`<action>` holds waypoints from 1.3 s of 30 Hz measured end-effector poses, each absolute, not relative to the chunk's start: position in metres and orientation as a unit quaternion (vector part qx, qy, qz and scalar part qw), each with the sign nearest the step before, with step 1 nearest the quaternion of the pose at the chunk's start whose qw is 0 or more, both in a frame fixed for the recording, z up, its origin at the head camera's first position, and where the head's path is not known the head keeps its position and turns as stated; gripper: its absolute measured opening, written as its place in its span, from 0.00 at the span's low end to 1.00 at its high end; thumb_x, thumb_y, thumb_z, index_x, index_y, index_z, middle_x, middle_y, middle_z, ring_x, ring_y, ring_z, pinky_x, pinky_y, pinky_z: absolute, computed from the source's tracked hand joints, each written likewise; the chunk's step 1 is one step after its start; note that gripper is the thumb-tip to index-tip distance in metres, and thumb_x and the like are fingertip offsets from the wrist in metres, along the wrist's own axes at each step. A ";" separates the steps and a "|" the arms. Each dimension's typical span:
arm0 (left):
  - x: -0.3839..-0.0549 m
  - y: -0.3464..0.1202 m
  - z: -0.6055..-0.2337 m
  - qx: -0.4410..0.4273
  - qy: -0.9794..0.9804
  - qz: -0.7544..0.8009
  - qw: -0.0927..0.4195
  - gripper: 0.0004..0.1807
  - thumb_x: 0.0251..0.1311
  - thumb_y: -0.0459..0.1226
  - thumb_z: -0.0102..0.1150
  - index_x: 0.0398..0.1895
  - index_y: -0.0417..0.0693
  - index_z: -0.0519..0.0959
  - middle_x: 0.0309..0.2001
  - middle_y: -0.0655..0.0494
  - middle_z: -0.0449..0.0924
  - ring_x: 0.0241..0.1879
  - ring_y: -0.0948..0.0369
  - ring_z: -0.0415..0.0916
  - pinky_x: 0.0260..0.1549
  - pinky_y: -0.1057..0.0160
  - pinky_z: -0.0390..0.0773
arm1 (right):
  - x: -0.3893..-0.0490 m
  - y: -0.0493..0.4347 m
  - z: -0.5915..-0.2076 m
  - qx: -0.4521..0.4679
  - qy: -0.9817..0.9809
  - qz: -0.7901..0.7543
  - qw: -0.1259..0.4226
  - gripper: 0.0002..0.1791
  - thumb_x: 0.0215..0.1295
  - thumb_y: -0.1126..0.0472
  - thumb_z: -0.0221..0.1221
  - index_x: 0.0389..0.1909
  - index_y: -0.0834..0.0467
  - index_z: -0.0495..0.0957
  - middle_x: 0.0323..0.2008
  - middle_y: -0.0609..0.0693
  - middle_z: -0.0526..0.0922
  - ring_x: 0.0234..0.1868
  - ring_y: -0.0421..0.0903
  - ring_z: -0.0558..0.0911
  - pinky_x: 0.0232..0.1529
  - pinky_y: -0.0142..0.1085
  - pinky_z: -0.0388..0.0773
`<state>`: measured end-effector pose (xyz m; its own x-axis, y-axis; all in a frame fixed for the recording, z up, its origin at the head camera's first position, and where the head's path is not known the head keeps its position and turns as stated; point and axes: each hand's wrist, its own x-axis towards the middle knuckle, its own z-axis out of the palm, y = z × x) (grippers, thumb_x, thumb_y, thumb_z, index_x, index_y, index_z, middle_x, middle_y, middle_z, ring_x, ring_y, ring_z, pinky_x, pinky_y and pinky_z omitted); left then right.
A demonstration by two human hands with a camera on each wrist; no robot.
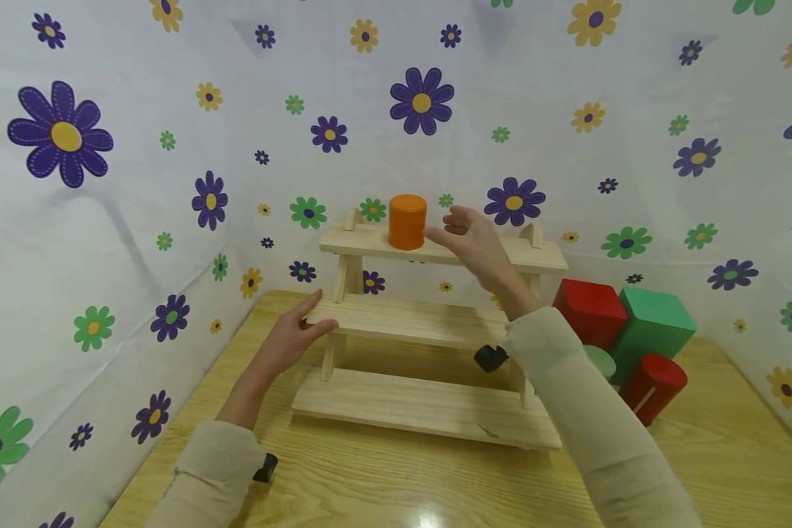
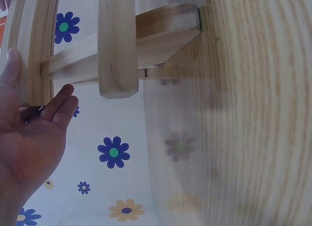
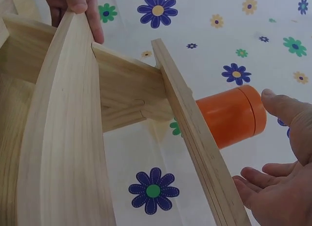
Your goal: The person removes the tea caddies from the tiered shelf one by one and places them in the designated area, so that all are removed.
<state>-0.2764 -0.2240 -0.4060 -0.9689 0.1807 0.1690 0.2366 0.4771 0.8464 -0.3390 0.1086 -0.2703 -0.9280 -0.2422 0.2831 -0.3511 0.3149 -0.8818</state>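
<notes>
An orange cylindrical container (image 1: 407,222) stands upright on the top board of a three-tier wooden shelf stand (image 1: 409,320). My right hand (image 1: 477,246) is just to its right, thumb and fingers spread apart and nothing held between them. In the right wrist view the thumb comes close to the lid end of the orange container (image 3: 231,116); whether they touch I cannot tell. My left hand (image 1: 292,334) grips the left end of the middle board. The left wrist view has the left thumb (image 2: 10,72) along one face of that board, with fingers round its end.
Right of the stand, a red box (image 1: 589,312), a green box (image 1: 660,323), a red cylinder (image 1: 655,385) and a partly hidden pale green round object (image 1: 599,361) sit together on the wooden table (image 1: 732,455). Flower-patterned white sheets (image 1: 369,88) hang behind and at the sides.
</notes>
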 end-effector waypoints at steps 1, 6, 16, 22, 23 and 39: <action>-0.276 -0.224 -0.406 -0.121 -0.859 -0.497 0.029 0.47 0.72 0.54 0.60 0.84 0.45 0.49 0.82 0.47 0.46 0.74 0.42 0.61 0.69 0.44 0.67 | -0.340 0.105 -0.270 0.184 -0.809 0.556 0.048 0.47 0.70 0.50 0.67 0.79 0.66 0.55 0.73 0.65 0.67 0.72 0.59 0.69 0.72 0.52 0.67; -0.276 -0.225 -0.407 -0.120 -0.857 -0.500 0.028 0.48 0.72 0.54 0.61 0.84 0.45 0.49 0.83 0.47 0.46 0.74 0.42 0.61 0.69 0.44 0.67 | -0.345 0.087 -0.267 0.187 -0.809 0.555 0.042 0.46 0.70 0.52 0.67 0.79 0.66 0.55 0.71 0.65 0.69 0.70 0.59 0.71 0.71 0.50 0.68; -0.277 -0.226 -0.407 -0.117 -0.855 -0.505 0.029 0.49 0.70 0.55 0.62 0.84 0.47 0.50 0.82 0.48 0.47 0.75 0.43 0.61 0.69 0.45 0.67 | -0.361 0.062 -0.268 0.204 -0.792 0.574 0.044 0.39 0.70 0.55 0.67 0.74 0.66 0.62 0.65 0.61 0.75 0.65 0.56 0.76 0.70 0.45 0.71; -0.277 -0.226 -0.407 -0.116 -0.854 -0.506 0.028 0.48 0.71 0.54 0.62 0.84 0.46 0.49 0.82 0.47 0.47 0.74 0.43 0.62 0.69 0.45 0.68 | -0.363 0.055 -0.264 0.210 -0.794 0.569 0.045 0.39 0.71 0.55 0.67 0.74 0.66 0.61 0.65 0.61 0.74 0.64 0.57 0.76 0.69 0.46 0.72; -0.277 -0.226 -0.407 -0.116 -0.854 -0.507 0.027 0.48 0.71 0.54 0.62 0.84 0.46 0.49 0.82 0.47 0.47 0.73 0.42 0.62 0.69 0.45 0.68 | -0.363 0.054 -0.264 0.211 -0.794 0.569 0.045 0.39 0.71 0.56 0.67 0.74 0.66 0.61 0.65 0.62 0.74 0.64 0.57 0.76 0.69 0.47 0.72; -0.277 -0.224 -0.407 -0.114 -0.857 -0.502 0.026 0.48 0.71 0.55 0.61 0.84 0.47 0.49 0.83 0.48 0.46 0.73 0.42 0.64 0.68 0.44 0.68 | -0.353 0.074 -0.264 0.208 -0.807 0.548 0.073 0.36 0.71 0.53 0.67 0.72 0.64 0.64 0.63 0.60 0.75 0.62 0.56 0.77 0.68 0.47 0.73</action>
<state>-0.2767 -0.2240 -0.4074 -0.9725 0.1699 0.1591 0.2218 0.4690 0.8549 -0.3532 0.0744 -0.2638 -0.9031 -0.2549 0.3456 -0.4153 0.3142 -0.8537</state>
